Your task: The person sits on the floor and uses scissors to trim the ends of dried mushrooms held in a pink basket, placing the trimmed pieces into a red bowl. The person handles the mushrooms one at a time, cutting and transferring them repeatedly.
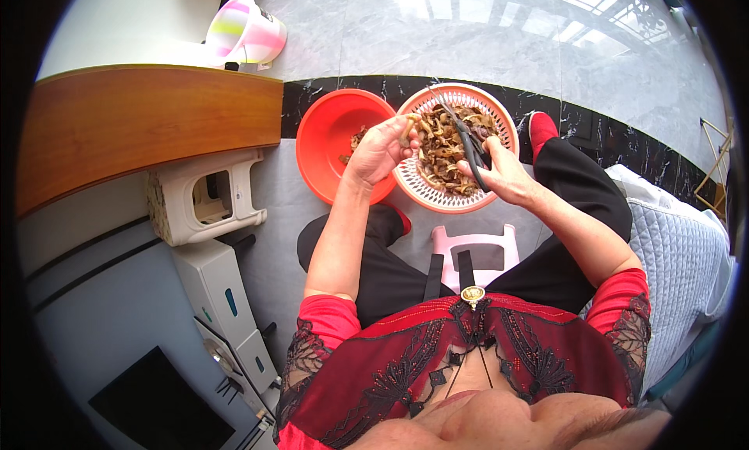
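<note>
1. Brown dried mushroom piece [409, 122]: pinched in your left hand [380, 150], fingers clenched on it, held over the gap between the two bowls.
2. Near you: small pink plastic stool [476, 251] between your knees, on the grey tiled floor [273, 239]. Quilted grey cushion [671, 263] at your right.
3. Your right hand [503, 173] is wrapped around the handles of black metal scissors [468, 142]; blades point away from you, over the basket. Whether the blades are apart or together, can't tell.
4. Round pink-and-white slotted plastic basket [437, 196] sits on the floor under your right hand, filled with more brown dried pieces [441, 150].
5. Round red plastic basin [331, 130] just left of the basket, rims touching or nearly so. A few brown bits [355, 142] lie inside it, partly hidden by your left hand.
6. Left side: white plastic step stool [207, 196] and a curved brown wooden tabletop [140, 122] above it. White appliance [222, 310] lies lower left.
7. Far: pastel striped plastic container [246, 33] tipped on its side, beyond the tabletop.
</note>
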`<control>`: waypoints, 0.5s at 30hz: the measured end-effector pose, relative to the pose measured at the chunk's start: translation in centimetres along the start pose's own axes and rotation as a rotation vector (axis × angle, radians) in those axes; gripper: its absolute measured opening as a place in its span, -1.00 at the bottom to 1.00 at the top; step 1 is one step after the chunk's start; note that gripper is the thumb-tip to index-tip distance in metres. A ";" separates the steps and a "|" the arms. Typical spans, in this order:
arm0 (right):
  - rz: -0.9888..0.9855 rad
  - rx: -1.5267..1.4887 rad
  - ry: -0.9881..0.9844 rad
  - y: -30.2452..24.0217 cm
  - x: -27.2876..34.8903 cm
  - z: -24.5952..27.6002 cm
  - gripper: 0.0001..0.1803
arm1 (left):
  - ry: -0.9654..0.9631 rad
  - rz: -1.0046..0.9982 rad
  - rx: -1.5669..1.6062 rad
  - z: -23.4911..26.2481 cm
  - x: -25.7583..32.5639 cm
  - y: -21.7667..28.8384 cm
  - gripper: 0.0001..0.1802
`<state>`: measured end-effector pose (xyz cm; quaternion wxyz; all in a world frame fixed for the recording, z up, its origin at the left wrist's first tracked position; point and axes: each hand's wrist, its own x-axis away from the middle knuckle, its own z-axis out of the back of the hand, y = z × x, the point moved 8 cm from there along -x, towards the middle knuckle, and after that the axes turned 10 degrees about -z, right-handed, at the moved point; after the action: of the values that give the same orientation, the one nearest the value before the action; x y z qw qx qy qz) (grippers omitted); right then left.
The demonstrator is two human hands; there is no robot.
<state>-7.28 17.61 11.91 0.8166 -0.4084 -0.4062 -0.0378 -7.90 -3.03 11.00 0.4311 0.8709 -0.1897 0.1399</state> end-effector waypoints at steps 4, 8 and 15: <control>0.007 0.017 -0.004 -0.2 0.3 -0.1 -0.17 | -0.022 -0.022 -0.169 0.2 0.0 -0.1 -0.65; 0.009 0.023 -0.001 -0.7 0.6 0.3 -0.17 | -0.064 -0.022 -0.049 -0.3 -0.1 0.1 -0.57; 0.107 0.132 0.028 -1.5 1.2 0.0 -0.21 | -0.057 -0.008 0.124 0.3 -0.4 0.4 -0.63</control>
<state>-7.05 16.96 13.73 0.8482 -0.3742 -0.3738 0.0269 -8.36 -3.40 10.94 0.3713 0.9003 -0.1894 0.1249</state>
